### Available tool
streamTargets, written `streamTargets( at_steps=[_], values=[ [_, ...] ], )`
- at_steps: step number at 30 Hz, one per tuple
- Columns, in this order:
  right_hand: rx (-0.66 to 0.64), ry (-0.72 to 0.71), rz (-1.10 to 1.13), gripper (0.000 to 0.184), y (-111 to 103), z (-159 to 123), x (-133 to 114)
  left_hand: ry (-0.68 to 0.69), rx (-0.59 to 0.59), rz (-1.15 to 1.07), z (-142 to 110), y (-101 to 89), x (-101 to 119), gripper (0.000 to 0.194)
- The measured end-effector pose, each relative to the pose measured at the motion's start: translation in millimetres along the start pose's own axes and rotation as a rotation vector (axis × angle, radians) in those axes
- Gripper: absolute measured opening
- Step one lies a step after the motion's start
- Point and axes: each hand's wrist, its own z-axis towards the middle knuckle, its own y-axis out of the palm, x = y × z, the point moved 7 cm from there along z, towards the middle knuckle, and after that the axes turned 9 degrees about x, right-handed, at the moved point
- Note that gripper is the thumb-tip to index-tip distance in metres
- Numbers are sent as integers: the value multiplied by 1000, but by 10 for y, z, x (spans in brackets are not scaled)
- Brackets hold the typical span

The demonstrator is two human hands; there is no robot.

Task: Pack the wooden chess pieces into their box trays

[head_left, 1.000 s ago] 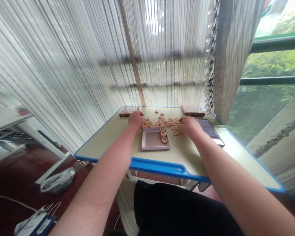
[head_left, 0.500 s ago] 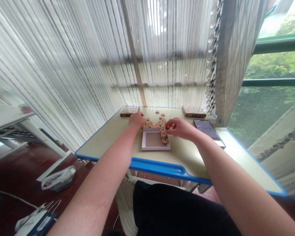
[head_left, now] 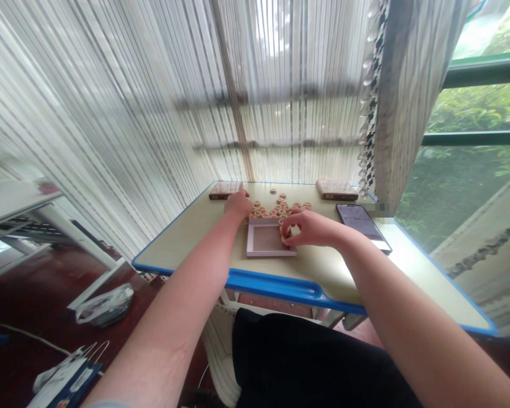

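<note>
My right hand (head_left: 302,228) is at the right side of a shallow white box (head_left: 250,246), its fingers pinched on a round wooden xiangqi piece (head_left: 285,238). Other pieces along that side of the box are mostly hidden by the hand. My left hand (head_left: 238,205) rests beyond the box's far left corner, fingers curled; whatever may be in them is hidden. Several loose xiangqi pieces (head_left: 261,211) with printed characters lie in a heap just behind the box, between my hands.
Two flat brown boxes (head_left: 337,190) (head_left: 225,190) lie at the table's back corners. A phone (head_left: 362,225) lies on the right. The pale table (head_left: 187,241) has a blue edge with a tray groove (head_left: 276,284). A fringe curtain (head_left: 153,85) hangs behind. Bags (head_left: 104,306) are on the floor at left.
My right hand has moved nearer, from the box's far right corner to its right side, covering the pieces there. More loose pieces show behind it. My left hand has stayed about where it was.
</note>
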Motion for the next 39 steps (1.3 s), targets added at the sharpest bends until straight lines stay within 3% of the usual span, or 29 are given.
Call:
streamTargets(
  at_steps=[8,32,39],
  values=[
    [1,21,-68,18,31,-5,-9,19,21,19,-12,-24,13,27],
    [-35,-8,10,21,29,-8,-52,46,36,41,9,-21,32,25],
    [64,11,2,20,-32,29,-19,36,45,43,17,-9,11,26]
  ],
)
